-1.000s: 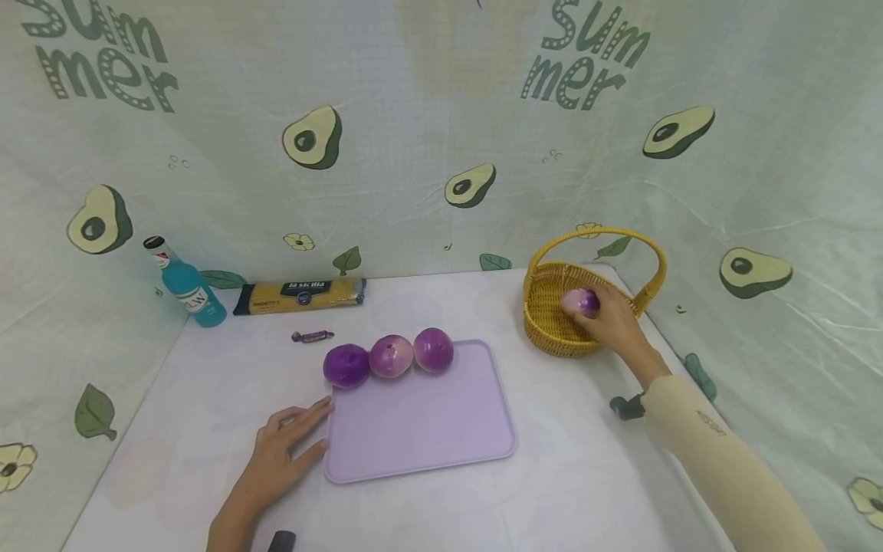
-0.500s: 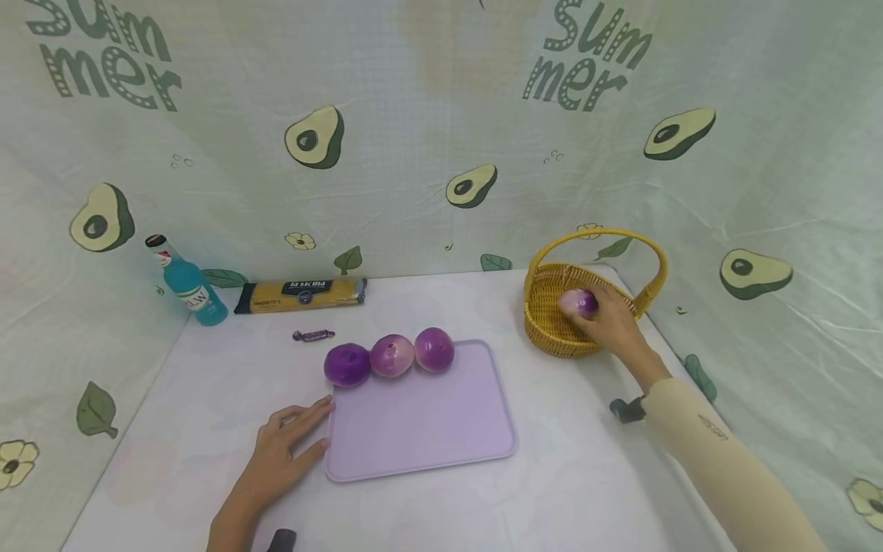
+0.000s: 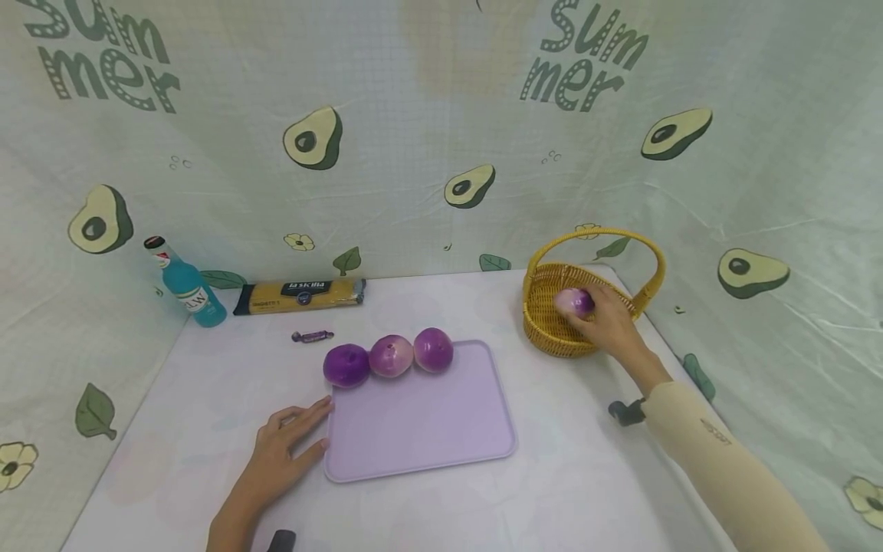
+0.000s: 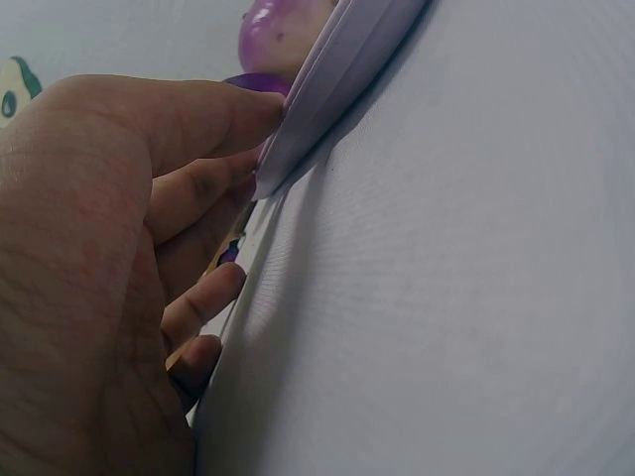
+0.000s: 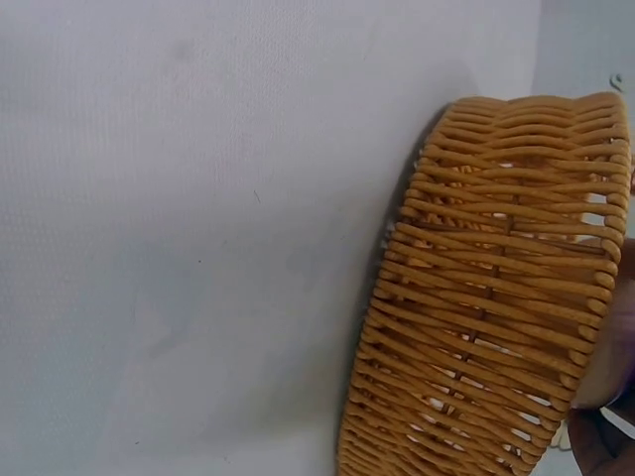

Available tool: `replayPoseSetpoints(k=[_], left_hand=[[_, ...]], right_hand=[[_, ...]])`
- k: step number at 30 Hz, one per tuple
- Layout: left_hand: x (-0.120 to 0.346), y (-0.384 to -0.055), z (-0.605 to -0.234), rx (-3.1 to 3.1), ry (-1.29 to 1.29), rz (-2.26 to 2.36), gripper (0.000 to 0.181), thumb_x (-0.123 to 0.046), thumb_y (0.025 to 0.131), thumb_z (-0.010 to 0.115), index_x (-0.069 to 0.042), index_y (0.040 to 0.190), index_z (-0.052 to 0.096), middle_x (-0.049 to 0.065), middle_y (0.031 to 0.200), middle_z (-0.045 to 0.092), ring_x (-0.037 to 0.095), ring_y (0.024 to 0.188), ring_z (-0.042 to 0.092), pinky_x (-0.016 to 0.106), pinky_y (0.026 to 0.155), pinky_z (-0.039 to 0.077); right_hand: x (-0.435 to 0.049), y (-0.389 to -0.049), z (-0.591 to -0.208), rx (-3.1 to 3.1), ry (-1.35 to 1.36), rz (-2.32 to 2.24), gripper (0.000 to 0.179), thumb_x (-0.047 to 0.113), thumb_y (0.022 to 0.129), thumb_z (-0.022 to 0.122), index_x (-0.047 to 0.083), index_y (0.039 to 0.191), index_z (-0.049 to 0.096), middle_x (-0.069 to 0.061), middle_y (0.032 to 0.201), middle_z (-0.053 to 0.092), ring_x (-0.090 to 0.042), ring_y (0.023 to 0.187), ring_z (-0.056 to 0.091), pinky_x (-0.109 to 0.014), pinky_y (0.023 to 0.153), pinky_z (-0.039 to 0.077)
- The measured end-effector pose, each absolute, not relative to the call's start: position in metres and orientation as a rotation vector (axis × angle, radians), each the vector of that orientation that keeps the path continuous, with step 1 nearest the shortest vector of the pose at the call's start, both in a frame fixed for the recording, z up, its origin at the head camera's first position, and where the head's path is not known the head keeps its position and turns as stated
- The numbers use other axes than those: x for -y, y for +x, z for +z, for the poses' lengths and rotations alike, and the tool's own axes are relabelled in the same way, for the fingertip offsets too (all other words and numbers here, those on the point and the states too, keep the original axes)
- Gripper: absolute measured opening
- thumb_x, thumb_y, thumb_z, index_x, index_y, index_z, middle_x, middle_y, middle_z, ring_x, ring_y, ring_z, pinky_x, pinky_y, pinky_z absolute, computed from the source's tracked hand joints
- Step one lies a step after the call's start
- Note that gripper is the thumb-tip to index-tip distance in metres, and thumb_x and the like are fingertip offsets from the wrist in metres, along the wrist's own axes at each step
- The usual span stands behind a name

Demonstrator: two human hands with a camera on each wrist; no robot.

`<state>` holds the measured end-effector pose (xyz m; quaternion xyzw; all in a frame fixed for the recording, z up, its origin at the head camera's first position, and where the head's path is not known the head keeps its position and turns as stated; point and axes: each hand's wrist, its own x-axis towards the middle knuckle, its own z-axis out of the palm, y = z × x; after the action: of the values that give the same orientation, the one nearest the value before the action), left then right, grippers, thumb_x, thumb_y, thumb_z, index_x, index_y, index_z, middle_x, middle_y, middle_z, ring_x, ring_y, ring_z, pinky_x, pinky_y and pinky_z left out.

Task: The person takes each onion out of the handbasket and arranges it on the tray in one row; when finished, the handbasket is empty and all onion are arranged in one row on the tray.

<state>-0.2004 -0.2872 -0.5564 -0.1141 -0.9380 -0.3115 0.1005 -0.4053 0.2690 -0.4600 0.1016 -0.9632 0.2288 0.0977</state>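
Note:
Inside the yellow wicker basket [image 3: 560, 342], my right hand [image 3: 610, 318] holds a purple-and-white onion [image 3: 574, 302] between thumb and fingers. The basket's woven side fills much of the right wrist view, with a sliver of the onion [image 5: 602, 362] beyond its rim. My left hand [image 3: 279, 452] rests at the left edge of the lilac tray [image 3: 428, 429], fingers loosely extended. In the left wrist view its fingertips meet the tray's rim [image 4: 322, 94]. Three onions line the tray's far edge: a dark purple one [image 3: 347, 366], a paler one [image 3: 391, 356] and a purple one [image 3: 434, 350].
A blue bottle [image 3: 189, 285] stands at the back left. Beside it lies a spaghetti packet [image 3: 300, 297], with a small purple wrapped candy [image 3: 313, 336] in front. A patterned cloth [image 3: 400, 115] hangs behind the white table. The basket's tall handle [image 3: 599, 231] arches over its opening.
My right hand has shifted slightly left within the basket, carrying the onion with it. My left hand, the tray and its three onions stay where they were.

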Motion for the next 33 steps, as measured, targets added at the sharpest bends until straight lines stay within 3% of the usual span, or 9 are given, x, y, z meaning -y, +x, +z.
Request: replayPoseSetpoints(k=[33], left_hand=[[0.286,-0.200,-0.555,2.789,-0.328,-0.907,0.054,-0.035,0.095,0.068,-0.026,0.146,0.054,-0.003,0.149,0.052,0.028,0.129,0.037,0.057,0.096,0.022]], right_hand=[[-0.257,-0.391,-0.451,2.793,0.371,0.711,0.065,0.024,0.092,0.074,-0.006,0.140,0.043,-0.029,0.141,0.043,-0.047,0.130,0.040,-0.062,0.105,0.035]])
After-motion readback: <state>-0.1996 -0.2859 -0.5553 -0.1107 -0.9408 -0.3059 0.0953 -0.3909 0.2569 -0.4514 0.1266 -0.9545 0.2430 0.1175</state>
